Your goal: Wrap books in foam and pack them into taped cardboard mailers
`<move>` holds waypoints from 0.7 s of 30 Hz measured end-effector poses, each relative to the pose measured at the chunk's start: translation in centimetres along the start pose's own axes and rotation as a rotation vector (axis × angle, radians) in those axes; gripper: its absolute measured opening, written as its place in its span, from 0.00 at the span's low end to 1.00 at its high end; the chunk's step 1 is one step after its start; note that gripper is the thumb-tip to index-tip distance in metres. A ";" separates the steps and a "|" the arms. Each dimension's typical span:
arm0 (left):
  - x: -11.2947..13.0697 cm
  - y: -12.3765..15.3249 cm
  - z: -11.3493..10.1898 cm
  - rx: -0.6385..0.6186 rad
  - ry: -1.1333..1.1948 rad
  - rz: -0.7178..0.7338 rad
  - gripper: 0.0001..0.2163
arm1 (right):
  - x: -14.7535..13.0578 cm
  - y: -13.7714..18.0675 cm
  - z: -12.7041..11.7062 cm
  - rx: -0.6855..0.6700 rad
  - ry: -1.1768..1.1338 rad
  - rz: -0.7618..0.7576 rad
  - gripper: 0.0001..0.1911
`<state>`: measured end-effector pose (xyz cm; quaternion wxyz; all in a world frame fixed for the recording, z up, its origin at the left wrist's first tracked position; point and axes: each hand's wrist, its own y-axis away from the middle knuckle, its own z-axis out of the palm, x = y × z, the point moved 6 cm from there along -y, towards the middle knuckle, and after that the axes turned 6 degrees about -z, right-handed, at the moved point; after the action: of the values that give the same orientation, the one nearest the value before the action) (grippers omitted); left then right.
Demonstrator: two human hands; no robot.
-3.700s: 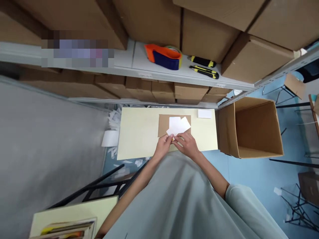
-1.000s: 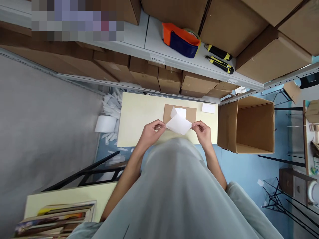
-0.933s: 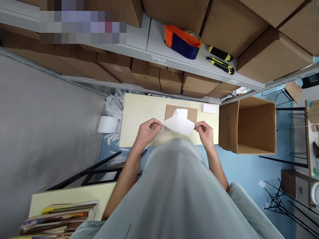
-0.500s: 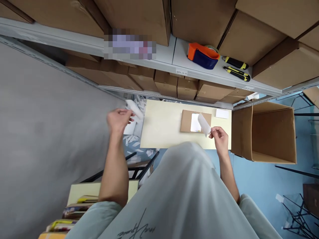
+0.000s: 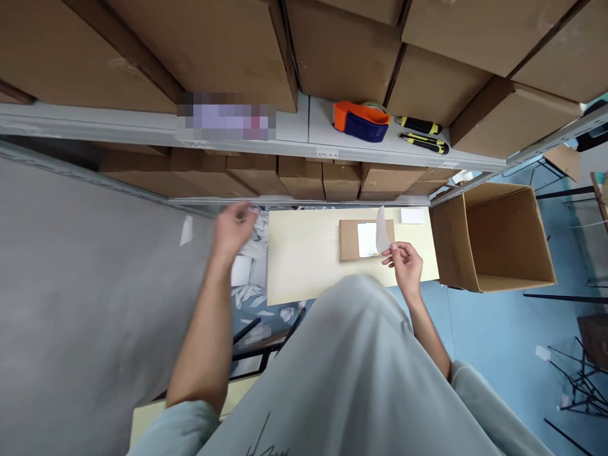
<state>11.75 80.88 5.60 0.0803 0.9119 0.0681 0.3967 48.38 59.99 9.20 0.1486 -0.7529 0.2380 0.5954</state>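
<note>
My right hand [image 5: 403, 263] pinches the lower end of a curled white label [image 5: 382, 233], which stands up over the right part of a flat brown cardboard box [image 5: 349, 240]. A white label [image 5: 367, 240] with a small yellow mark lies on the box top. The box rests on a cream tabletop [image 5: 299, 253]. To the left, past the table's edge, my left hand [image 5: 232, 233] is slightly blurred, its thumb and fingers apart. Farther left, a loose white paper piece [image 5: 187, 230] shows against the grey wall, apart from the hand.
A white stack of labels [image 5: 412, 216] lies at the table's far right. An open carton [image 5: 510, 237] stands beside it. Above, a shelf [image 5: 294, 133] holds boxes, a tape dispenser [image 5: 361, 121] and two box cutters [image 5: 422, 134]. Paper scraps [image 5: 247, 292] litter the floor at left.
The white paper by my left hand has moved left, away from the fingers. My right hand has shifted slightly left in view, and its label now stands more upright. The view has tilted.
</note>
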 end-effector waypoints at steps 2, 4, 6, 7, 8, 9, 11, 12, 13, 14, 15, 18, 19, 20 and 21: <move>1.9 2.7 4.2 -0.139 0.239 -0.021 0.21 | -0.6 0.2 0.4 0.001 0.094 -0.088 0.19; 5.0 7.2 8.8 -0.353 0.475 -0.004 0.23 | -1.2 0.5 0.7 -0.005 0.215 -0.204 0.18; 7.8 11.6 12.0 -0.469 0.656 -0.045 0.25 | -1.6 0.9 0.9 -0.013 0.338 -0.332 0.17; 8.9 13.3 13.0 -0.485 0.714 -0.076 0.26 | -1.6 1.1 0.9 -0.024 0.386 -0.391 0.16; 9.8 14.7 13.6 -0.484 0.761 -0.107 0.26 | -1.6 1.3 0.9 -0.038 0.423 -0.441 0.16; 10.4 15.5 14.0 -0.467 0.795 -0.141 0.26 | -1.5 1.4 0.9 -0.056 0.447 -0.476 0.16; 10.9 16.4 14.3 -0.421 0.826 -0.202 0.25 | -0.9 1.6 0.7 -0.105 0.467 -0.498 0.16; 10.9 16.4 14.4 -0.403 0.826 -0.225 0.24 | -0.5 1.7 0.6 -0.129 0.467 -0.486 0.16; 10.8 16.4 14.5 -0.392 0.817 -0.239 0.23 | -0.1 1.7 0.4 -0.156 0.462 -0.463 0.16; 10.7 16.4 14.7 -0.387 0.802 -0.246 0.22 | 0.3 1.7 0.3 -0.185 0.451 -0.434 0.16; 10.5 16.3 14.9 -0.385 0.784 -0.248 0.21 | 0.8 1.8 0.2 -0.213 0.435 -0.403 0.16; 9.9 16.0 15.9 -0.357 0.720 -0.232 0.21 | 1.9 1.7 -0.2 -0.314 0.393 -0.301 0.16; 9.7 15.9 16.3 -0.340 0.691 -0.217 0.21 | 2.3 1.7 -0.3 -0.368 0.385 -0.260 0.16; 9.5 15.8 16.6 -0.326 0.656 -0.198 0.21 | 2.6 1.6 -0.4 -0.421 0.378 -0.216 0.15; 9.4 15.7 16.8 -0.318 0.615 -0.175 0.21 | 2.9 1.4 -0.7 -0.458 0.372 -0.175 0.14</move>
<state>31.41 65.76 4.11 0.2305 0.7168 0.1041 0.6498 48.71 58.00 6.66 -0.0203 -0.8805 0.0548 0.4704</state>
